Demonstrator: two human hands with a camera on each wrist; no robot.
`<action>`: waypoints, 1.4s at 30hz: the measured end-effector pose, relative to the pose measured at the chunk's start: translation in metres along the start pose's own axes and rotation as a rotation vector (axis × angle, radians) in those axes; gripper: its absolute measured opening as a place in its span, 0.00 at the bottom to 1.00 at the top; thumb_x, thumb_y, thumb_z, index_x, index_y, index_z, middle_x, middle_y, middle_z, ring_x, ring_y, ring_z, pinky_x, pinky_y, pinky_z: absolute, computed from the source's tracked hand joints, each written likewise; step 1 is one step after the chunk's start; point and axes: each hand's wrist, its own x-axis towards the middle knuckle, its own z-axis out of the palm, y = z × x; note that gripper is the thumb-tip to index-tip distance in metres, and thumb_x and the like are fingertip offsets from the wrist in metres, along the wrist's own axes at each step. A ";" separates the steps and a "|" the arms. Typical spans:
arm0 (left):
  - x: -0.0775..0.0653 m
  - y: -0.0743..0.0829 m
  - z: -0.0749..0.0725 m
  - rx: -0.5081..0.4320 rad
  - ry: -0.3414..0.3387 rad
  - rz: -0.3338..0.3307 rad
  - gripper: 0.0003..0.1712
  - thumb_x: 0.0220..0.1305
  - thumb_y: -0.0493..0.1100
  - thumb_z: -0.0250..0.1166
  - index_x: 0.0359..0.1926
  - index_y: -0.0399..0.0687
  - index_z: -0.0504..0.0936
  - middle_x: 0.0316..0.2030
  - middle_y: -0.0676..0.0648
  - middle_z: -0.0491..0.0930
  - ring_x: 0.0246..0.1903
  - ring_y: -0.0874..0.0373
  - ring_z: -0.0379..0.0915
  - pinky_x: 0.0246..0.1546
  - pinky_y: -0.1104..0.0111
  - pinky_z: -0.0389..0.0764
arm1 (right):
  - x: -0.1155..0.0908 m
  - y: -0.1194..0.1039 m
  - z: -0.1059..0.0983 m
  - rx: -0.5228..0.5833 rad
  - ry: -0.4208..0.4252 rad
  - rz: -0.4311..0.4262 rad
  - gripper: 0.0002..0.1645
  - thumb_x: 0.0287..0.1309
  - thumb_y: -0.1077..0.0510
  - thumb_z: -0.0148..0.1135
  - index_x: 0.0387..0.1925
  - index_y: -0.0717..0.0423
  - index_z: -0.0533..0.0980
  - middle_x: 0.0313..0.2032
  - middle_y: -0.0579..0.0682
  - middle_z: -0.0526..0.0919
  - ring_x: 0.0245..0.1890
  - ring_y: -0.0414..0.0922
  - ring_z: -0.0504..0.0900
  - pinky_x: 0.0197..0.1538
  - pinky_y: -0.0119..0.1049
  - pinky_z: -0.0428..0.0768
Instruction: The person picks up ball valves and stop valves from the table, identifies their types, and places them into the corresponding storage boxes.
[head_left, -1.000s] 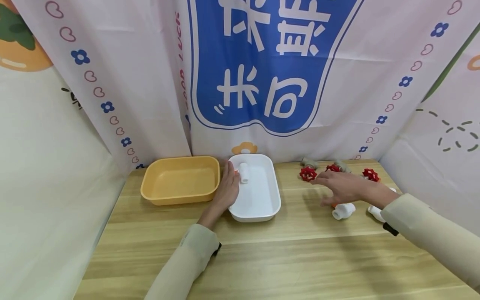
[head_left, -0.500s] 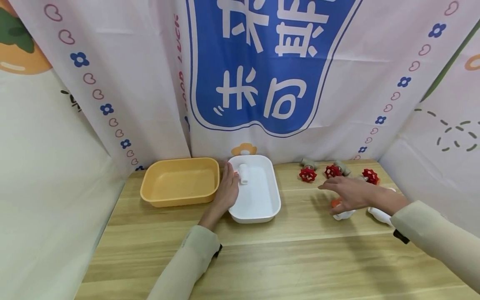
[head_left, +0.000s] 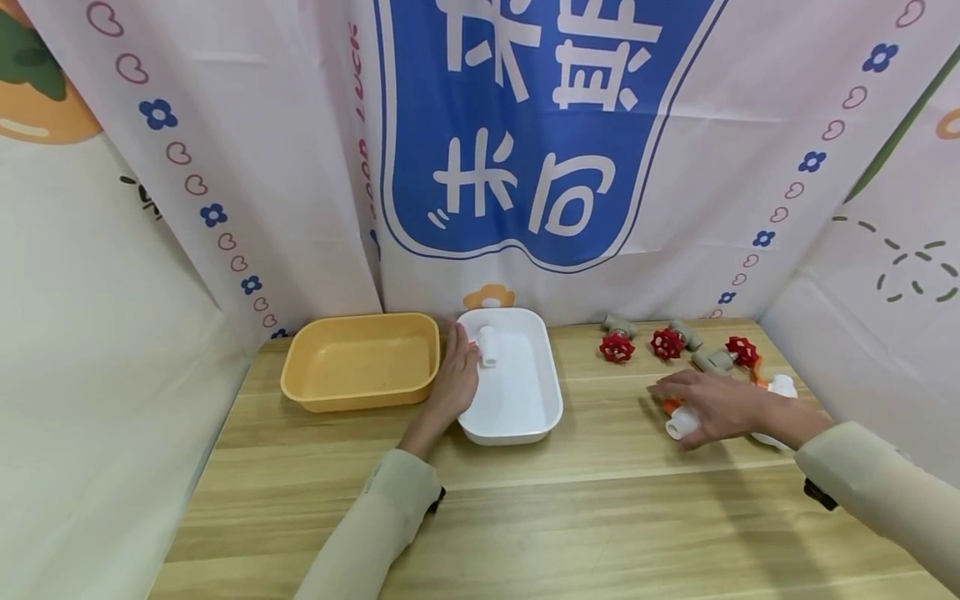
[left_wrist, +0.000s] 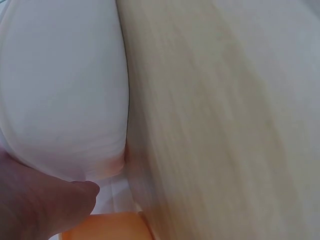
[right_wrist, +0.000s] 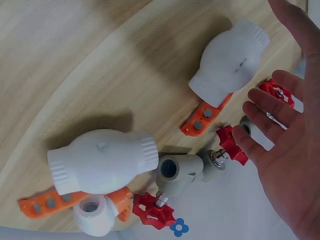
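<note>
My left hand (head_left: 453, 379) grips the left wall of a white tray (head_left: 525, 400), with fingers down between it and a yellow tray (head_left: 360, 398). In the left wrist view, a fingertip (left_wrist: 87, 192) lies against the white tray's outer wall. Inside that tray is a white plastic fitting (head_left: 487, 346) with a bit of orange beside it. My right hand (head_left: 720, 407) hovers over a white ball valve (head_left: 681, 423) with an orange handle. Its fingers are spread and apart from that valve (right_wrist: 227, 65) in the right wrist view.
Several other valves lie at the right: red-wheeled grey ones (head_left: 617, 346), (head_left: 666, 343), (head_left: 741, 350) near the back cloth, and white ball valves (right_wrist: 102, 162), (right_wrist: 95, 215) with orange handles. A printed cloth (head_left: 300, 167) hangs behind the wooden table (head_left: 562, 533).
My right hand has moved to the right and nearer the table's front, from beside the red-wheeled valves to over the white ball valve. The left hand stays on the white tray.
</note>
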 end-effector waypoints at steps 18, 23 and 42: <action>0.000 0.001 -0.001 -0.007 0.003 -0.016 0.39 0.86 0.56 0.32 0.85 0.47 0.31 0.86 0.48 0.25 0.84 0.52 0.27 0.83 0.53 0.41 | -0.005 0.015 0.031 0.019 0.085 -0.032 0.64 0.49 0.23 0.75 0.73 0.63 0.71 0.70 0.67 0.74 0.66 0.69 0.75 0.60 0.69 0.79; 0.000 0.000 0.000 0.000 -0.002 -0.004 0.40 0.85 0.58 0.31 0.85 0.45 0.32 0.86 0.48 0.25 0.84 0.52 0.27 0.83 0.53 0.41 | -0.007 0.019 0.040 0.035 0.056 0.010 0.65 0.50 0.22 0.74 0.75 0.61 0.69 0.73 0.66 0.71 0.69 0.70 0.72 0.64 0.70 0.76; 0.002 -0.002 0.002 -0.016 0.014 0.008 0.38 0.86 0.55 0.31 0.85 0.45 0.33 0.86 0.48 0.26 0.84 0.54 0.26 0.84 0.55 0.39 | -0.008 0.027 0.058 0.075 0.168 -0.033 0.60 0.53 0.27 0.74 0.75 0.61 0.70 0.75 0.66 0.69 0.71 0.71 0.69 0.64 0.73 0.72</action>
